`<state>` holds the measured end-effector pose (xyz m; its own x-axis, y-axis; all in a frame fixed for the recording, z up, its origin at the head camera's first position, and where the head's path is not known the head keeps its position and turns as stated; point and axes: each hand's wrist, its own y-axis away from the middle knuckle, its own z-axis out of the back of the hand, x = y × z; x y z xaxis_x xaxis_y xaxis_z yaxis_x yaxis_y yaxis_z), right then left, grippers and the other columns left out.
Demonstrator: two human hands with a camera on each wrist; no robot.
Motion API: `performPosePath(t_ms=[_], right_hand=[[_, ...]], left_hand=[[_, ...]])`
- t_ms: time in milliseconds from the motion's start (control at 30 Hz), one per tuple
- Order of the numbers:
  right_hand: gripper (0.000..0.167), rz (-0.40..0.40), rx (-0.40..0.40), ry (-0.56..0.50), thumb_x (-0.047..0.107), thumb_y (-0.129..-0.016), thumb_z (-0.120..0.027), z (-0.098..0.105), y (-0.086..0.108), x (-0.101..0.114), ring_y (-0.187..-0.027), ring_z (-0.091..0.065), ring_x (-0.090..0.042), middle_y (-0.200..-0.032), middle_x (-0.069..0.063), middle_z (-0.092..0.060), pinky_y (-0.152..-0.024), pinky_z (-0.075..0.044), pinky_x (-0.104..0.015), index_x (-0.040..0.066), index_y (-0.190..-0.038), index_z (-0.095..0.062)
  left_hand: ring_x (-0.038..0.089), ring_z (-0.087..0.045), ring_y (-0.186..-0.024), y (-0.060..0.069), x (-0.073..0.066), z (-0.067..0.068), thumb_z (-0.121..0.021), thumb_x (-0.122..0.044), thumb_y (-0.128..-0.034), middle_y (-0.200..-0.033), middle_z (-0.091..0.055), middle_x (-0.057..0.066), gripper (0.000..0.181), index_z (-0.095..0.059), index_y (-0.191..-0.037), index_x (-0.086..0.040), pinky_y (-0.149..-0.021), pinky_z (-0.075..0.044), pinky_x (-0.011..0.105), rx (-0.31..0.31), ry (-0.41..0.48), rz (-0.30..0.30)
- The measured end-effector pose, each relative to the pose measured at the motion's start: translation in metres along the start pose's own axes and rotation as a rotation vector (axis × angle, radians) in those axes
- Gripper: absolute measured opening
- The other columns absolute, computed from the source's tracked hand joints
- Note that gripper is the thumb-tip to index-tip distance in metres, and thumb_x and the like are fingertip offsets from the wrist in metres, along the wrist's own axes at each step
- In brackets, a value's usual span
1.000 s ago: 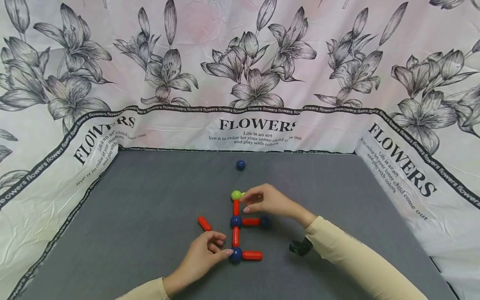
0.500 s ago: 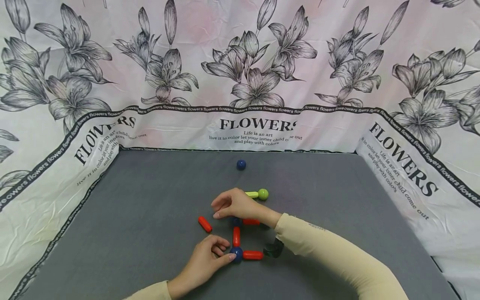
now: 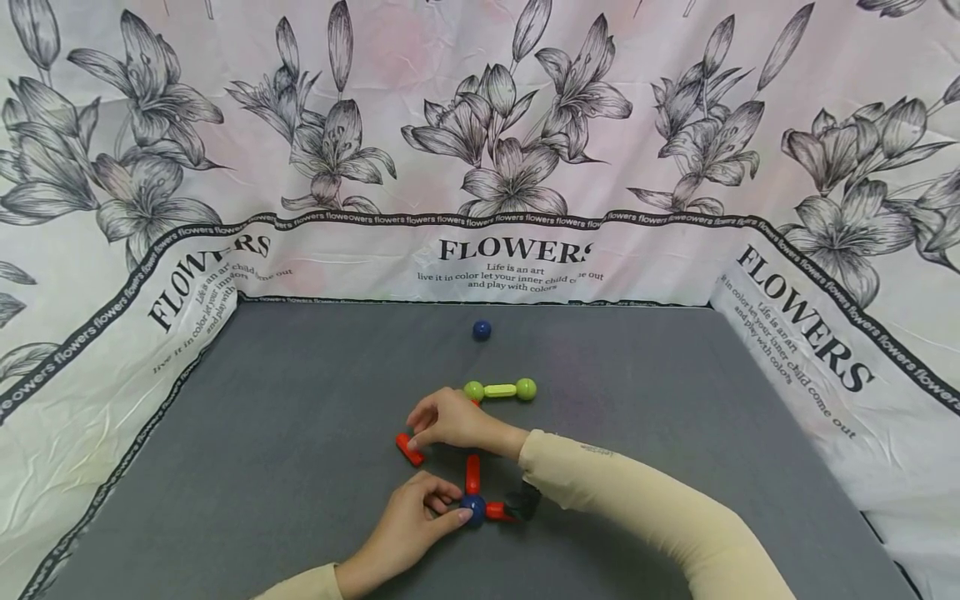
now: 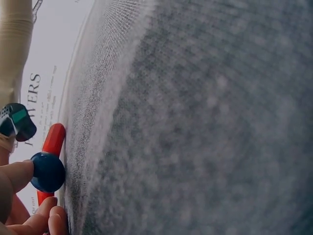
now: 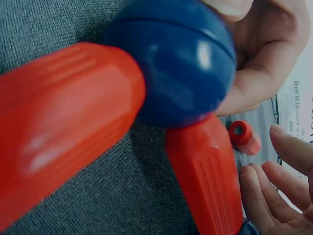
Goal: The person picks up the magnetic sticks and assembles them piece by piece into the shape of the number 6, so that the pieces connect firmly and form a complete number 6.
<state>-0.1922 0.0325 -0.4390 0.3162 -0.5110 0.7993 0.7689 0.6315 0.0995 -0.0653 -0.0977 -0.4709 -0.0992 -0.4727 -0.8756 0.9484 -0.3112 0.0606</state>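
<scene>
My left hand [image 3: 411, 515] pinches a blue ball [image 3: 473, 509] between thumb and finger at the near end of a magnetic ball-and-rod construction. From that ball, one red rod [image 3: 472, 474] points away and another red rod [image 3: 497, 511] points right; both join it in the right wrist view. My right hand [image 3: 450, 417] hovers over a loose red rod [image 3: 409, 449], left of the construction. In the right wrist view its thumb and fingers [image 5: 256, 193] stand apart around that rod [image 5: 246, 138]. This hand and forearm hide the construction's middle.
At the construction's far end a green rod [image 3: 500, 390] links a green ball [image 3: 473, 390] with a second green ball [image 3: 527, 388]. Farther back on the grey tabletop [image 3: 300, 400] lies a separate blue ball [image 3: 482, 331]. A flowered cloth [image 3: 510, 175] hangs behind.
My right hand has moved left and nearer from the green pieces, across the construction, to the loose red rod. The left hand stays at the near blue ball.
</scene>
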Motion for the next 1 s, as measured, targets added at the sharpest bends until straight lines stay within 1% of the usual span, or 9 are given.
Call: performPosePath(t_ms=[133,267,367,667,833,1000], right_hand=[[0.027,-0.03,-0.003,0.015,0.022,-0.077,-0.086,-0.003,-0.003,-0.001,-0.067,-0.061,-0.001,-0.083,-0.001,-0.076,-0.061,-0.046,-0.016,0.011,-0.101,-0.077],[0.028,-0.043,0.003,0.019,0.022,-0.076,-0.087,-0.005,-0.005,-0.003,-0.066,-0.06,0.0,-0.081,0.0,-0.076,-0.06,-0.046,-0.015,0.012,-0.101,-0.077],[0.029,-0.045,0.003,0.029,0.022,-0.076,-0.087,-0.006,-0.006,-0.002,-0.065,-0.06,0.0,-0.08,0.0,-0.076,-0.059,-0.046,-0.015,0.011,-0.101,-0.077],[0.033,-0.038,0.002,0.075,0.025,-0.074,-0.088,-0.01,-0.007,0.003,-0.058,-0.056,-0.001,-0.073,0.002,-0.073,-0.054,-0.041,-0.014,0.009,-0.101,-0.076],[0.029,-0.032,-0.005,0.1,0.022,-0.074,-0.088,-0.012,-0.007,0.006,-0.058,-0.057,0.001,-0.073,0.002,-0.074,-0.055,-0.043,-0.014,0.009,-0.097,-0.076],[0.024,-0.025,0.008,0.081,0.015,-0.076,-0.086,-0.011,-0.007,0.01,-0.06,-0.059,0.001,-0.077,-0.002,-0.076,-0.055,-0.045,-0.014,0.006,-0.096,-0.077]], left_hand=[[0.0,-0.055,-0.076,0.0,-0.001,0.0,-0.076,-0.038,-0.0861,-0.096,-0.062,0.002,0.03,-0.071,-0.1,-0.012,-0.069,-0.049,0.018,0.005,-0.004,0.003],[0.0,-0.054,-0.076,0.0,-0.001,0.001,-0.076,-0.038,-0.0862,-0.096,-0.061,0.002,0.03,-0.071,-0.1,-0.012,-0.069,-0.048,0.018,0.009,-0.01,0.004],[0.001,-0.055,-0.076,0.0,-0.001,0.001,-0.076,-0.039,-0.0864,-0.096,-0.062,0.002,0.03,-0.071,-0.1,-0.012,-0.069,-0.048,0.018,0.012,-0.012,0.004],[0.0,-0.054,-0.076,-0.001,0.0,0.001,-0.075,-0.038,-0.0868,-0.097,-0.062,0.003,0.03,-0.071,-0.101,-0.012,-0.069,-0.048,0.018,0.021,-0.01,0.005],[0.0,-0.054,-0.076,-0.001,-0.001,0.001,-0.076,-0.038,-0.0867,-0.097,-0.062,0.002,0.03,-0.071,-0.1,-0.012,-0.069,-0.048,0.018,0.02,-0.018,0.004],[-0.001,-0.054,-0.076,-0.001,-0.001,0.001,-0.076,-0.037,-0.0865,-0.097,-0.061,0.002,0.029,-0.071,-0.1,-0.011,-0.068,-0.048,0.017,0.016,-0.02,-0.001]])
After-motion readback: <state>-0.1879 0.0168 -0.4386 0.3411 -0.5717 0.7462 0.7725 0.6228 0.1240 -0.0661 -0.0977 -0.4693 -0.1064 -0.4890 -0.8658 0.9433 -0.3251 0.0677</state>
